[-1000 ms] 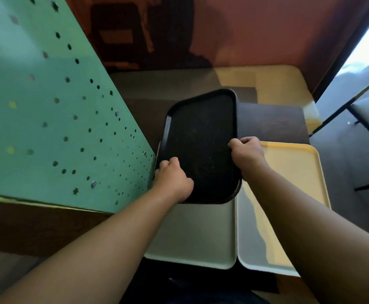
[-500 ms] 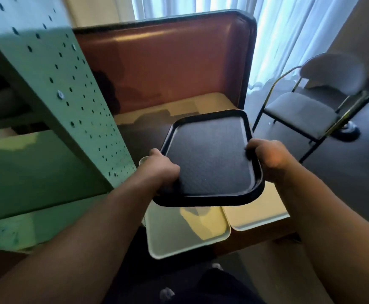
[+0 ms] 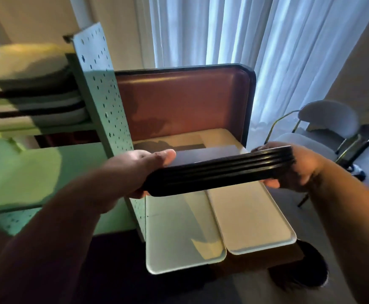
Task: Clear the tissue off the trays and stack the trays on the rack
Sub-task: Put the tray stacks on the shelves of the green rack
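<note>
A stack of black trays (image 3: 218,172) hangs in the air at chest height, seen edge-on and tilted down to the left. My left hand (image 3: 135,170) grips its left end and my right hand (image 3: 297,170) grips its right end. Below it a pale green tray (image 3: 179,233) and a cream tray (image 3: 251,218) lie side by side on the table. The green perforated rack (image 3: 104,102) stands to the left, with several trays (image 3: 54,106) stacked on its upper shelves. No tissue is visible.
A red-brown booth back (image 3: 185,102) rises behind the table. White curtains (image 3: 245,29) hang beyond it. A grey chair (image 3: 324,126) stands at the right. A dark round object (image 3: 304,270) sits on the floor by the table's near right corner.
Both hands have lifted the black trays from the table to chest height. My view has tipped upward, bringing the rack's shelves and the curtains into sight.
</note>
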### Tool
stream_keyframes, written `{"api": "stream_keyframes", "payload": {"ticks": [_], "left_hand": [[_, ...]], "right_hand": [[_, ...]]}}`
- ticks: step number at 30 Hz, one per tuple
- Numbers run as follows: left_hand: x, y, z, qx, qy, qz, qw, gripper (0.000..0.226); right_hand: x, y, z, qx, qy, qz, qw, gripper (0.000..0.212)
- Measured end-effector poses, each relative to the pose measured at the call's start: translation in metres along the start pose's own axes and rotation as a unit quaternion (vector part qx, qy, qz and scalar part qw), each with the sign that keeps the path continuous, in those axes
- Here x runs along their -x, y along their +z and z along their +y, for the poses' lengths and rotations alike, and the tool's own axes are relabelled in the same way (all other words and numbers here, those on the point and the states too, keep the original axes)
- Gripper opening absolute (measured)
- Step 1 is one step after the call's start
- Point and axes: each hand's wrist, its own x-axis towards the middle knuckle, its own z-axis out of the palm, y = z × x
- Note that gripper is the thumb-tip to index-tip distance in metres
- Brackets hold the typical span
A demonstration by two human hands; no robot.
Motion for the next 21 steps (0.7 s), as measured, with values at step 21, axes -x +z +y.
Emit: {"api": "stream_keyframes", "payload": {"ticks": [21], "left_hand": [[0.156, -0.092, 0.024, -0.068, 0.084, 0.123, 0.987, 0.083]], "right_hand": [[0.047, 0.074, -0.046, 0.167, 0.003, -0.150, 0.974, 0.085]]}}
